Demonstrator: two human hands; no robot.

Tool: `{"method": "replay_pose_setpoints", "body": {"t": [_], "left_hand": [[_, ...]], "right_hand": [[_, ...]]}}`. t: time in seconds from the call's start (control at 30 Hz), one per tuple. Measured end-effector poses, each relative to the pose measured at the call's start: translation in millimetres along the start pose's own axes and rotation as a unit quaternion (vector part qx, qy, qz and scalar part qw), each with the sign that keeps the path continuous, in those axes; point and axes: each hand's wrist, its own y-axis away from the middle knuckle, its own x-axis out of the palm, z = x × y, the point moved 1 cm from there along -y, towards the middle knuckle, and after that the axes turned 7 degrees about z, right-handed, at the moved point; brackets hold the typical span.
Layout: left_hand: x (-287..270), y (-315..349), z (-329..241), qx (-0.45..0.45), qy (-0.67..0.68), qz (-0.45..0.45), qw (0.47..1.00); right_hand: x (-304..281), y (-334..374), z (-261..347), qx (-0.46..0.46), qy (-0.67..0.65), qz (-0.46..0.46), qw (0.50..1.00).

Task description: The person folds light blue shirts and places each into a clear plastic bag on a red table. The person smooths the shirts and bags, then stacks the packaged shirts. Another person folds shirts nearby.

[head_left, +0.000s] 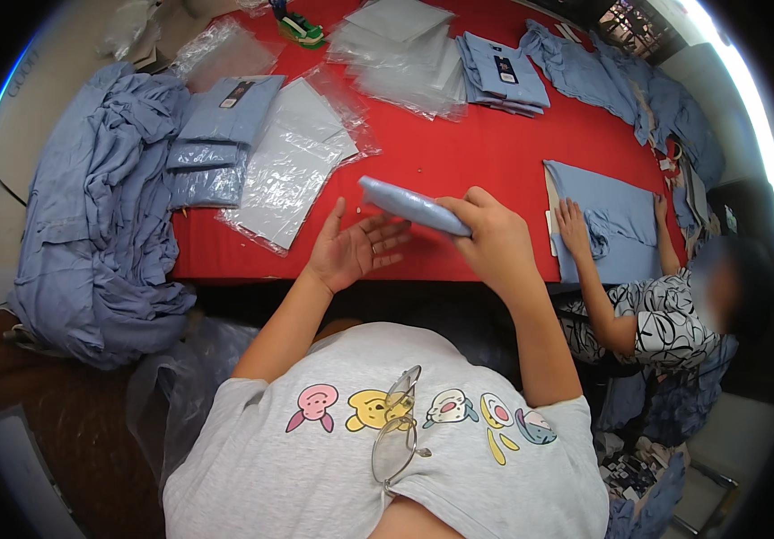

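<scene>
slanting leftward, the packet is clamped in right fingers; left fingers, apart, are held near its free end.

Garment workshop: heaped blue clothing, clear bags, red worktable.

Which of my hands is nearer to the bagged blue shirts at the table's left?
Left: your left hand is to the right of the bagged blue shirts; your right hand is farther right, holding a blue packet.
</scene>
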Motion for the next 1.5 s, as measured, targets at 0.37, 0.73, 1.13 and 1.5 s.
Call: {"method": "replay_pose_setpoints", "body": {"t": [0.37, 0.73, 1.13, 1.5], "left_hand": [[-129, 42, 62, -0.047, -0.239, -0.196, 0.950], [-107, 21, 57, -0.061, -0.428, -0.323, 0.842], [-110, 23, 48, 0.100, -0.413, -0.174, 0.888], [-55, 112, -278, 0.325, -0.447, -0.250, 0.795]], "right_hand": [[117, 117, -27, 0.096, -0.300, 0.143, 0.938], [196, 71, -157, 0.333, -0.532, -0.098, 0.772], [205, 47, -85, 0.313, -0.622, -0.017, 0.717], [171, -262, 98, 0.101, -0.685, -0.029, 0.721]]}}
